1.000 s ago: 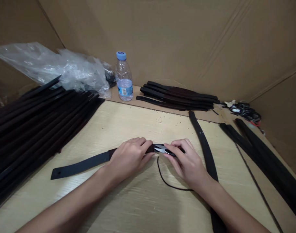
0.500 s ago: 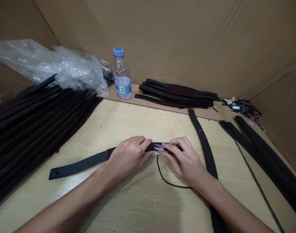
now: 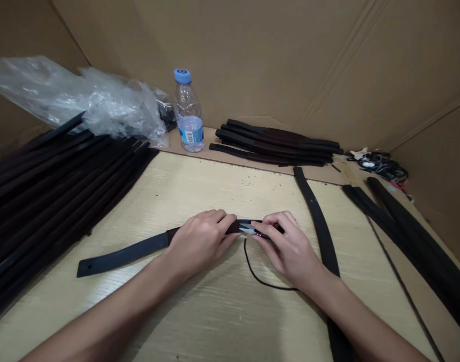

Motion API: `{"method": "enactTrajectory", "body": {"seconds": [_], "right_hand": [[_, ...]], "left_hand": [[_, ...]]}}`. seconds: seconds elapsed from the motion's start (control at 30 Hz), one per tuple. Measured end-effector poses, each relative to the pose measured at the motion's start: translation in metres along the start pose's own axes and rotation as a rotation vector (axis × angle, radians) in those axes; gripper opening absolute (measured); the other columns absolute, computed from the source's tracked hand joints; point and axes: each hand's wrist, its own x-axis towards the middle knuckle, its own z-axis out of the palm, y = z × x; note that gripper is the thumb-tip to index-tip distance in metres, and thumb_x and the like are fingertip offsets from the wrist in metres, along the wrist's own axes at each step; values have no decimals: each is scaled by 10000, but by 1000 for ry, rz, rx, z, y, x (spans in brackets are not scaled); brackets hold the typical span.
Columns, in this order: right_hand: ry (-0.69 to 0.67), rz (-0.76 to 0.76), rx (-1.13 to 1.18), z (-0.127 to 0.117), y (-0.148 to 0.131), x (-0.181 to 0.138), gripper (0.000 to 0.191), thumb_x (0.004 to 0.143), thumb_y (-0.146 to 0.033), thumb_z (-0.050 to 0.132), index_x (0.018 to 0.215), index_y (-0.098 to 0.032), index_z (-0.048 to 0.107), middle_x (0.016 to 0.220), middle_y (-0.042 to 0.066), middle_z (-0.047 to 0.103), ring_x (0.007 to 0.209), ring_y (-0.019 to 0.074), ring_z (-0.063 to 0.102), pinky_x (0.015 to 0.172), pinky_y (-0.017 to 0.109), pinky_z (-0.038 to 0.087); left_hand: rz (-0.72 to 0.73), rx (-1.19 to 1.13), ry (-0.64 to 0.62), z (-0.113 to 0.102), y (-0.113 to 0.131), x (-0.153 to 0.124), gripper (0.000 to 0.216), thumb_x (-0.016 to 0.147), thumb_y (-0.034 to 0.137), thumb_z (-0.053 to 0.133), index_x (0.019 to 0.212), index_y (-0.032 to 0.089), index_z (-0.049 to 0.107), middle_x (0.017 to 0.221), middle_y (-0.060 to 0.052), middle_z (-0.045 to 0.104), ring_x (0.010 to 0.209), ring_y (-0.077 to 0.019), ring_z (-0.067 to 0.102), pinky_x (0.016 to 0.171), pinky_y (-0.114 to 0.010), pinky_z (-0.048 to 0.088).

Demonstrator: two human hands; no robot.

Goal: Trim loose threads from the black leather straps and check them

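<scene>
In the head view, at lower centre of the frame, the left hand (image 3: 197, 242) closes its fingers (image 3: 218, 219) around a black strap (image 3: 124, 255) lying on the surface (image 3: 222, 186), while the right hand (image 3: 290, 246) pinches small scissors (image 3: 248, 229) against the strap's end with bent fingers (image 3: 275, 221). The strap looks light and stiffly flexible, easiest held flat near that end; the scissors seem safest held clear of the blades.

The thread snips' blades (image 3: 247, 230) are bright, polished metal, and the black strap (image 3: 124, 255) looks matt and smooth. The surface (image 3: 214, 322) is pale wood-grain laminate, the cardboard wall (image 3: 290, 65) dull brown paper, the bag (image 3: 116, 103) glossy clear plastic.
</scene>
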Motion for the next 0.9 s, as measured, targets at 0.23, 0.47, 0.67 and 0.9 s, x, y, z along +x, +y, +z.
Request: {"method": "enactTrajectory", "body": {"seconds": [0.23, 0.47, 0.67, 0.9], "right_hand": [[16, 38, 20, 0, 0, 0, 186, 901, -129, 536, 1043, -156, 653, 924, 115, 568, 896, 244, 521, 754, 405, 514], [-28, 93, 51, 1, 0, 1, 157, 928, -186, 515, 1013, -153, 643, 933, 121, 550, 918, 255, 514, 761, 427, 517], [-88, 103, 128, 2, 3, 1, 156, 942, -187, 480, 1000, -149, 620, 920, 112, 554, 888, 242, 536, 750, 406, 519], [-56, 103, 151, 2, 5, 0, 124, 922, -156, 518, 996, -136, 616, 913, 112, 558, 885, 236, 545, 763, 395, 512]], "left_hand": [[15, -25, -3, -2, 0, -1, 242, 931, 357, 505, 1044, 171, 612, 895, -60, 670, 833, -243, 647, 725, -384, 532], [24, -55, 0, 1, 1, -1, 279, 945, 375, 476, 1060, 167, 621, 911, -74, 684, 854, -239, 651, 742, -373, 528], [36, -64, -6, 2, -1, -2, 250, 938, 362, 494, 1029, 166, 621, 913, -70, 688, 845, -240, 656, 741, -378, 529], [27, -91, -24, 4, -3, 1, 229, 928, 342, 513, 1017, 157, 614, 911, -74, 685, 831, -247, 656, 721, -390, 531]]}}
